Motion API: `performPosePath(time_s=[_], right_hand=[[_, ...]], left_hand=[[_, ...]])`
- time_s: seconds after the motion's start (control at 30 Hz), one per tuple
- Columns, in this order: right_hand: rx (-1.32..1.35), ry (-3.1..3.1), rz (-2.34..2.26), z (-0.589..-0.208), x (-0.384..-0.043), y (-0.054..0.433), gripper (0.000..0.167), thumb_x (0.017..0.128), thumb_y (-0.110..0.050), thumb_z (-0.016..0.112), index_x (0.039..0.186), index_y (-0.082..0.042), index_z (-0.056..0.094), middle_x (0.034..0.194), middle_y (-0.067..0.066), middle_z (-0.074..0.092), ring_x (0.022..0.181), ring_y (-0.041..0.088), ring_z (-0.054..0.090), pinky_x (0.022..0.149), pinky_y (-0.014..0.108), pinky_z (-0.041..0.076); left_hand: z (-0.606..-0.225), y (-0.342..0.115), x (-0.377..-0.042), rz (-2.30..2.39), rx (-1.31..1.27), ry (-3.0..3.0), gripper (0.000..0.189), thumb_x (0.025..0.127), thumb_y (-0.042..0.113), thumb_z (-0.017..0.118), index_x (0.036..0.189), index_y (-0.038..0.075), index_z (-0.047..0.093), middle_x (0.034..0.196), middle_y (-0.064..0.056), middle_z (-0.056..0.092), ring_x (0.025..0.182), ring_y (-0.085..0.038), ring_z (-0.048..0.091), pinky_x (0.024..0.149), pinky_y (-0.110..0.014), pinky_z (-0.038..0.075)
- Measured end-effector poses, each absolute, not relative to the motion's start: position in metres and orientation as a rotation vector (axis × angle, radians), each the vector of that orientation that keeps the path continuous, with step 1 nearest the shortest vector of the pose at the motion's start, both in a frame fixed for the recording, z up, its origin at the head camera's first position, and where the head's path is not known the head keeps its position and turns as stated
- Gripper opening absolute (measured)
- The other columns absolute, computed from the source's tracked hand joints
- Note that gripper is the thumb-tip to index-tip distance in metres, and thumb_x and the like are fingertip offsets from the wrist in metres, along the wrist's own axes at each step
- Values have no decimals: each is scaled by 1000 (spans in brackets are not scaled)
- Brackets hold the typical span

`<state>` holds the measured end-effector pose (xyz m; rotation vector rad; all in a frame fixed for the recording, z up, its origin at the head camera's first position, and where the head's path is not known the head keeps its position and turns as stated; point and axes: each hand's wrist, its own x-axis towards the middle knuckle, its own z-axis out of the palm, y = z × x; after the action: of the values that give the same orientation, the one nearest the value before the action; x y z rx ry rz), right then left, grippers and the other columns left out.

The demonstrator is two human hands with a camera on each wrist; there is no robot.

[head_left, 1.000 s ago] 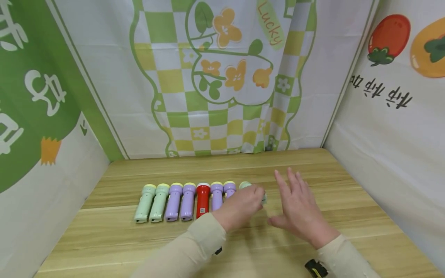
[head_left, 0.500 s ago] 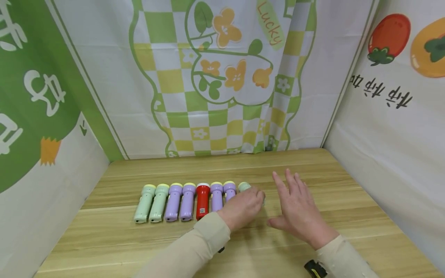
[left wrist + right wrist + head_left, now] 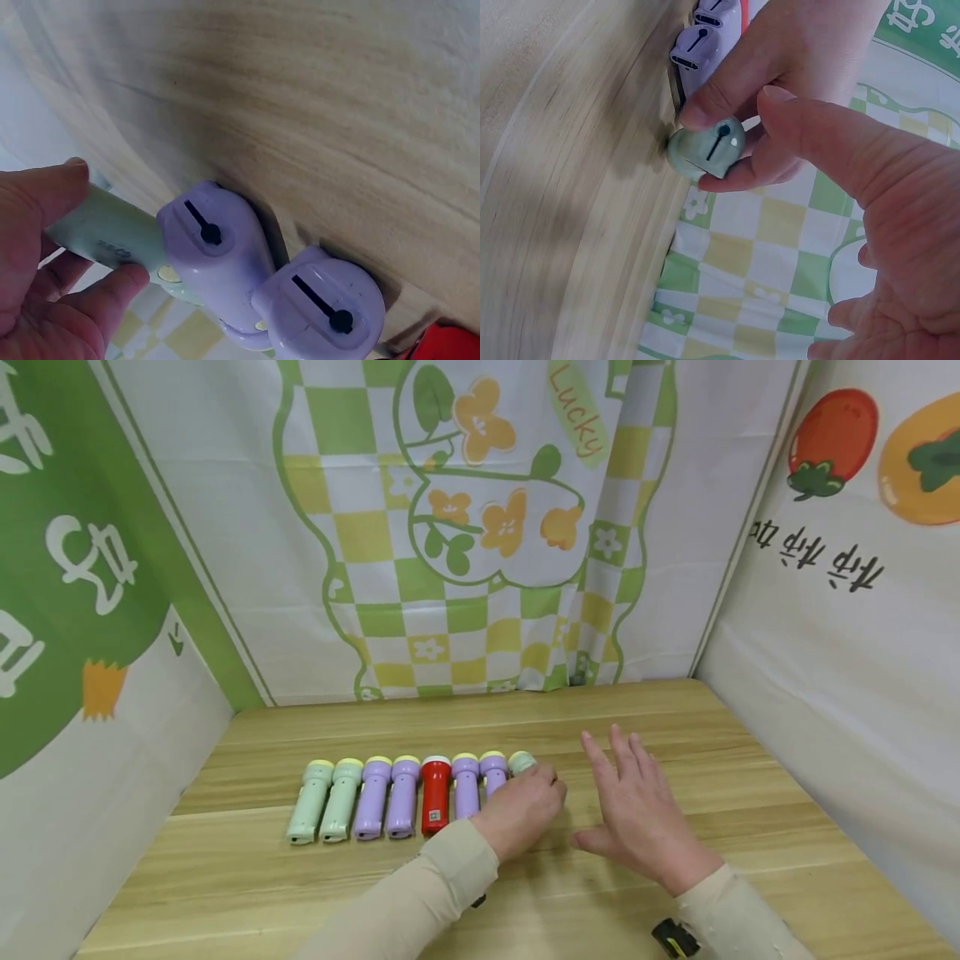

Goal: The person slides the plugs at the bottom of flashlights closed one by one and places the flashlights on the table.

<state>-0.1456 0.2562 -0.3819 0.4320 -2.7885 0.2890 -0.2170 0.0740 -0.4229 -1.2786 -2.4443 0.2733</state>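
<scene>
A pale green flashlight [image 3: 521, 762] at the right end of a row is gripped by my left hand [image 3: 522, 810], which covers most of its body in the head view. The left wrist view shows thumb and fingers around its green barrel [image 3: 112, 229], close beside a purple flashlight [image 3: 214, 240]. Its tail end [image 3: 718, 146] faces the right wrist camera. My right hand [image 3: 642, 818] hovers just to the right, fingers spread, holding nothing. Leftward in the row lie two purple flashlights [image 3: 466, 785], a red flashlight [image 3: 435, 793], two more purple flashlights [image 3: 403, 797] and two green flashlights [image 3: 342, 800].
The flashlights lie on a wood-grain table [image 3: 225, 885], lens ends toward the back. Behind it hangs a checkered green and yellow cloth [image 3: 450, 635]. Printed cloth walls [image 3: 847, 693] stand on both sides.
My left hand has brought the green flashlight slightly left, and its tail, earlier visible past the fingers, is now hidden in the head view. The right hand stays spread, nearly in place.
</scene>
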Motion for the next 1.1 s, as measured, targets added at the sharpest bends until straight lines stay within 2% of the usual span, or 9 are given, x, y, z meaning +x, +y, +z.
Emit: performPosePath(time_s=[0.13,0.47,0.6,0.83,1.1], right_hand=[[436,-2786,292,-380,-145,254,128,68,-45,96,164,-6,22,162,41,20,147,64,24,116,75,28],[454,-2760,267,-380,-147,250,126,66,-45,96,163,-4,26,161,42,23,145,65,28,115,74,30],[458,-2757,266,-381,-147,249,127,65,-46,96,163,-4,26,161,42,24,145,65,28,115,74,29],[456,-2758,273,-381,-147,248,127,65,-47,96,163,-5,26,161,41,24,146,64,27,115,74,29],[448,-2774,287,-382,-147,246,128,65,-48,96,163,-6,26,162,40,23,147,63,26,116,74,27]], left_hand=[[-426,74,-215,352,-1273,-2415,20,91,8,74,109,14,72,102,0,66,92,-14,62,88,-27,54],[-434,75,-209,404,-1198,-2414,8,91,19,71,98,21,74,92,5,68,82,-11,64,87,-34,54],[-434,74,-207,392,-1193,-2416,5,90,23,71,91,24,75,89,6,68,85,-11,64,87,-35,54],[-438,72,-207,352,-1176,-2430,5,91,22,71,92,22,75,93,2,68,88,-18,63,83,-34,53],[-439,68,-204,379,-1151,-2450,6,91,21,69,95,20,74,96,1,65,94,-20,60,90,-36,52]])
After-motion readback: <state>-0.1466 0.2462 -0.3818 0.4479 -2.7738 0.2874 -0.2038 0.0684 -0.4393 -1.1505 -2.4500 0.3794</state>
